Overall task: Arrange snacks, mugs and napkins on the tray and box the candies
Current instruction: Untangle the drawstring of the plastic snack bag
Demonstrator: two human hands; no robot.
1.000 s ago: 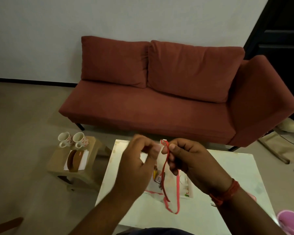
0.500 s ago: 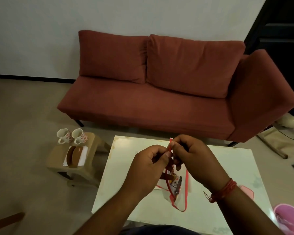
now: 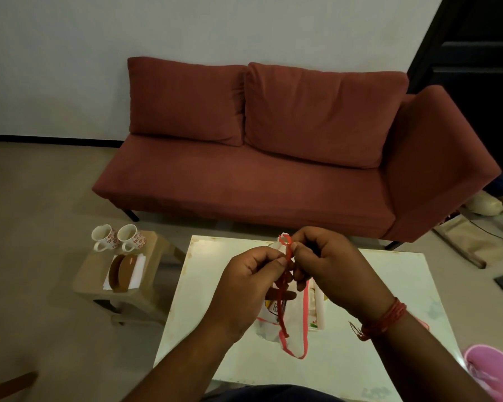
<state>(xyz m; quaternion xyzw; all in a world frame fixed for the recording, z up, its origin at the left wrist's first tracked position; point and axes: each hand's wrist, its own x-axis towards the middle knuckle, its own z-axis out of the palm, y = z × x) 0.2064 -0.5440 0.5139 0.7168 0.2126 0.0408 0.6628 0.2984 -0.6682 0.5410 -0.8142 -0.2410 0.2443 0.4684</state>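
**Both Hands Pinching Red Drawstring**

Left hand (image 3: 253, 281) and right hand (image 3: 325, 265) pinch the red drawstring (image 3: 286, 281) of a clear pouch (image 3: 269, 323) above the white table (image 3: 360, 358). Two mugs (image 3: 118, 237) stand at the stool's (image 3: 87, 278) far edge, well apart.

Sofa (image 3: 259, 175): matt red cloth, soft nap.
Table (image 3: 360, 358): smooth pale top, slightly glossy.
Stool (image 3: 151, 285): looked like matt beige plastic.
Mugs (image 3: 118, 237): glazed white ceramic, red print.
Bag (image 3: 269, 323): thin clear plastic, shiny, crinkled.
Drawstring (image 3: 286, 250): red plastic strip, smooth.
Wrist thread (image 3: 385, 319): red cord, rough.
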